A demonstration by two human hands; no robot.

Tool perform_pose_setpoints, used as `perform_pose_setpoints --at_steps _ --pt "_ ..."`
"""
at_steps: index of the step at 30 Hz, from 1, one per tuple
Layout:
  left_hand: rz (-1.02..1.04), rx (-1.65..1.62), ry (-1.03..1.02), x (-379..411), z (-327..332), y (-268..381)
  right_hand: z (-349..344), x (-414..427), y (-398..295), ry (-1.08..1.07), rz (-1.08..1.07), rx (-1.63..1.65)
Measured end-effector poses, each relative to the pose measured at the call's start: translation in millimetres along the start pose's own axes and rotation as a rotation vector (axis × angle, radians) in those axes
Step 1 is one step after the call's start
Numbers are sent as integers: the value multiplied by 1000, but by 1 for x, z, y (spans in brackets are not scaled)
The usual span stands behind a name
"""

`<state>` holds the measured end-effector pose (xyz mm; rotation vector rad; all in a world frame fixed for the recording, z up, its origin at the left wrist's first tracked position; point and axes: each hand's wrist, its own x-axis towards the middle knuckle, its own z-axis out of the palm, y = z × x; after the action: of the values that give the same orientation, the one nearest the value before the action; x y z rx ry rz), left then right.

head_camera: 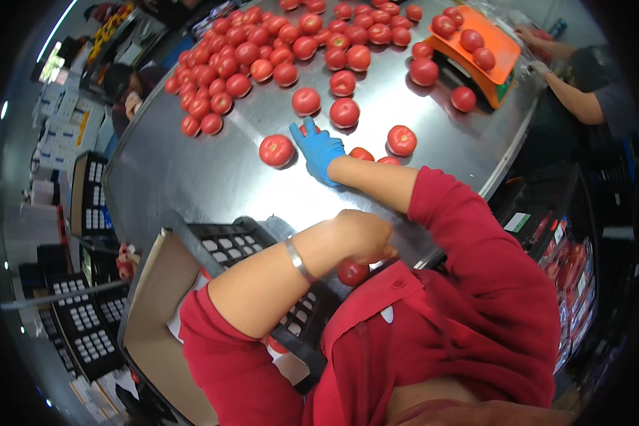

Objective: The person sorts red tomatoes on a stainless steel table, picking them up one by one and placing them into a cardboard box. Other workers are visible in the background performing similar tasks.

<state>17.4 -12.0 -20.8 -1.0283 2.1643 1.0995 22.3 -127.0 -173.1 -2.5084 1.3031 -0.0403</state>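
My left hand [370,237], bare and with a metal bracelet on the wrist, is curled against a red tomato [353,272] near my chest; the palm side is hidden. My right hand [315,146], in a blue glove, has its fingers over a tomato [303,129] on the metal table [213,183]. One large tomato [276,150] lies to its left, and two more [306,101] [344,112] sit just beyond the fingertips. Others lie under and beside my right forearm, one of them whole in view [402,140]. A big pile of tomatoes [247,53] covers the far left.
An orange scale pan [490,42] with several tomatoes stands at the far right. Against the near table side is a black plastic crate [229,242] with cardboard [157,314]. A co-worker's arm [575,98] is beyond the scale; another person [125,88] is at the left edge.
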Motion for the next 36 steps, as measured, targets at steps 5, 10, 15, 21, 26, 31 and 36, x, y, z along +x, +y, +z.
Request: perform_pose_setpoints --at_steps 5,10,15,21,26,31,36 --pt "-15 -5 40 -2 -9 -5 -6 22 17 0 135 58" --pt "-26 -34 76 -3 -14 -13 1 19 1 39 166 -34" --pt "86 -138 162 -1 -9 -28 21 17 -15 168 145 -260" --pt "-33 -124 98 -12 -25 -14 19 22 -7 127 221 -174" --pt "-52 -95 106 -6 -22 -21 6 18 -4 53 213 -147" --pt "-26 -95 138 -4 -17 -30 -2 15 0 30 194 -29" --pt "-24 -106 142 -4 -19 -30 -14 10 2 -9 207 56"
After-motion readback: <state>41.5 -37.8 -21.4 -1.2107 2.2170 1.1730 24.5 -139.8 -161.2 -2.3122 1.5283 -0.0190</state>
